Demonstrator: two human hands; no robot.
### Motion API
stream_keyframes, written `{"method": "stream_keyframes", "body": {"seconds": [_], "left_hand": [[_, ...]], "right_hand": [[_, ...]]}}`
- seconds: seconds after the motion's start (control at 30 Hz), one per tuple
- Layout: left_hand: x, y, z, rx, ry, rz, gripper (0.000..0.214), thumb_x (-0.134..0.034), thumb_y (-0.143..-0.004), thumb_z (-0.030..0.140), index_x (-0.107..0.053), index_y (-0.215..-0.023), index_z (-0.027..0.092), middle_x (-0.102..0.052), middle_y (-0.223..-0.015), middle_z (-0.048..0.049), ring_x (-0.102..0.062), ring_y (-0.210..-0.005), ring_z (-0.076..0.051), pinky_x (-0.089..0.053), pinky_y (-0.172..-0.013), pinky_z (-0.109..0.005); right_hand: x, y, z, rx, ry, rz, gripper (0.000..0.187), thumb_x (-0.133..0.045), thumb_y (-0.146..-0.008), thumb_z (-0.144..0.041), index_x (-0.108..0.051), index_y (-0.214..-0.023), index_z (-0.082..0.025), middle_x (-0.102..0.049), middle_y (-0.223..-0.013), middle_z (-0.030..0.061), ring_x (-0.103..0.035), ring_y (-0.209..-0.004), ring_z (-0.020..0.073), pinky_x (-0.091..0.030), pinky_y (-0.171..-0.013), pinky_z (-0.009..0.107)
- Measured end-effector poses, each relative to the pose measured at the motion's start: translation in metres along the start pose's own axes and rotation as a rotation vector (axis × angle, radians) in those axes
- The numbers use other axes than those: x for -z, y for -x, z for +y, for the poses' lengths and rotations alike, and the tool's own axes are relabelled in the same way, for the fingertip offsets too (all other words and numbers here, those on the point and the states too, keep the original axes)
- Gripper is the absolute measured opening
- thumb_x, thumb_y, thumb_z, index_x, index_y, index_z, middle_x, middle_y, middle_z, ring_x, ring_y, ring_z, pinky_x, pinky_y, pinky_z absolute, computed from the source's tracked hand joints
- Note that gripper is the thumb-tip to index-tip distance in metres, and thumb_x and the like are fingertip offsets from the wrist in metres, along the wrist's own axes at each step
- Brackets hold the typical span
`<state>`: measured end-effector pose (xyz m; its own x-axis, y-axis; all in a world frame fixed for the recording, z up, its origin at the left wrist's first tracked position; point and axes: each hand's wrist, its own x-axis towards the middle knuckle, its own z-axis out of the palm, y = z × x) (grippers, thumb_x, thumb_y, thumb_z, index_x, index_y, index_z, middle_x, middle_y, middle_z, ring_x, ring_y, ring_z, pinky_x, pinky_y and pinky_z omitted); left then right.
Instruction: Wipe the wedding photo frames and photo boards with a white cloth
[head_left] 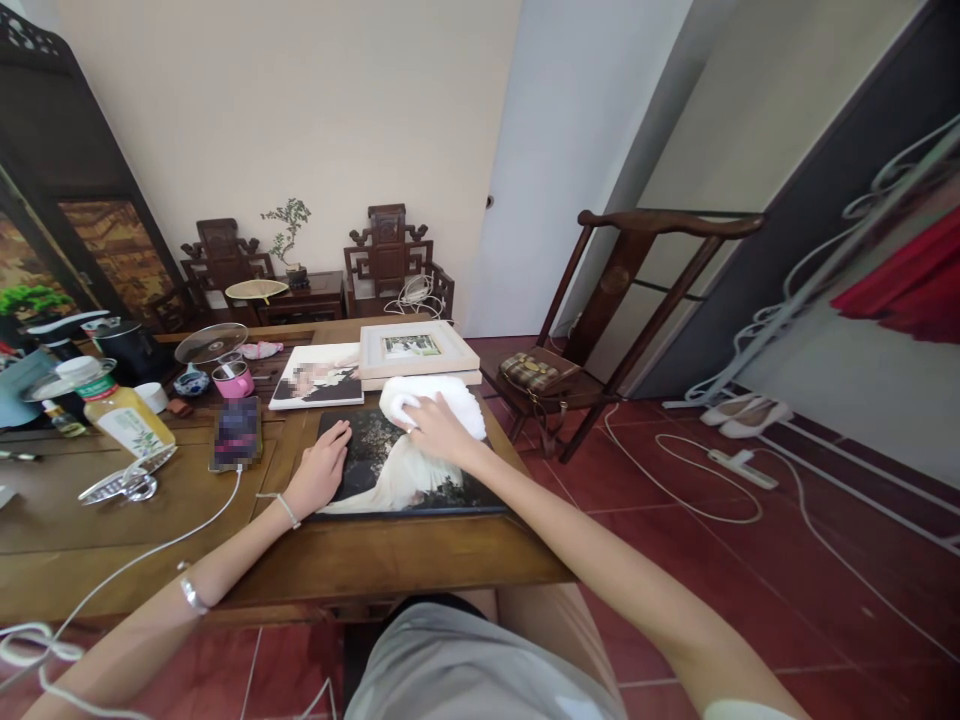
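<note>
While the left hand [321, 470], fingers spread flat, pinned the photo [420, 485] on the table [150, 540], the right hand [436, 432] clutched a cloth [450, 395] at its top edge, seemingly mid-wipe, with further strokes needing that brace.

Wooden table [375, 560] bears dark photo print [446, 490], phone [237, 433], bottle [129, 418].

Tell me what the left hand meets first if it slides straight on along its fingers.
Likely the lighter photo print beyond the dark portrait print under the left hand; depth is unclear.
</note>
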<state>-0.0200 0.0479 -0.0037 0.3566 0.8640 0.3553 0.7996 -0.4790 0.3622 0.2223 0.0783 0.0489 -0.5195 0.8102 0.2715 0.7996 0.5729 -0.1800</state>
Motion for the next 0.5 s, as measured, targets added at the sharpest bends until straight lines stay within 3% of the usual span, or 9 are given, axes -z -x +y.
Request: {"method": "stream_keyframes", "body": {"seconds": [0.1,0.3,0.4,0.5], "left_hand": [[0.0,0.0,0.001,0.012,0.0,-0.005,0.042,-0.03,-0.094,0.024,-0.052,-0.129,0.015,-0.046,-0.142,-0.012,-0.038,-0.135,-0.024,-0.036,-0.109,-0.046],[0.003,0.0,0.004,0.033,-0.001,-0.036,0.045,-0.029,-0.094,0.023,-0.05,-0.131,0.01,-0.044,-0.144,-0.0136,-0.036,-0.137,-0.024,-0.034,-0.11,-0.045],[0.004,0.0,0.004,0.028,0.0,-0.045,0.044,-0.03,-0.093,0.022,-0.051,-0.13,0.008,-0.043,-0.144,-0.0146,-0.035,-0.137,-0.024,-0.033,-0.11,-0.044],[0.003,0.0,0.004,0.022,0.005,-0.032,0.043,-0.031,-0.094,0.021,-0.051,-0.13,0.011,-0.044,-0.144,-0.0142,-0.036,-0.136,-0.024,-0.035,-0.109,-0.044]], "right_hand": [[-0.003,0.017,-0.027,0.03,0.0,-0.004,0.031,-0.043,-0.086,-0.015,-0.063,-0.11,-0.016,-0.056,-0.127,0.0161,-0.039,-0.127,0.0325,-0.026,-0.102,0.059],[0.004,0.088,-0.089,0.232,-0.032,-0.131,0.033,-0.053,-0.084,-0.023,-0.064,-0.114,-0.015,-0.045,-0.139,0.0194,-0.028,-0.136,0.0348,-0.016,-0.109,0.059],[0.01,0.108,-0.099,0.304,-0.058,-0.155,0.03,-0.056,-0.082,-0.024,-0.066,-0.108,-0.013,-0.043,-0.14,0.0209,-0.027,-0.136,0.0362,-0.016,-0.11,0.058],[0.01,0.101,-0.092,0.275,-0.108,-0.142,0.031,-0.054,-0.081,-0.02,-0.065,-0.11,-0.016,-0.048,-0.137,0.0178,-0.032,-0.135,0.0323,-0.02,-0.11,0.056]]}}
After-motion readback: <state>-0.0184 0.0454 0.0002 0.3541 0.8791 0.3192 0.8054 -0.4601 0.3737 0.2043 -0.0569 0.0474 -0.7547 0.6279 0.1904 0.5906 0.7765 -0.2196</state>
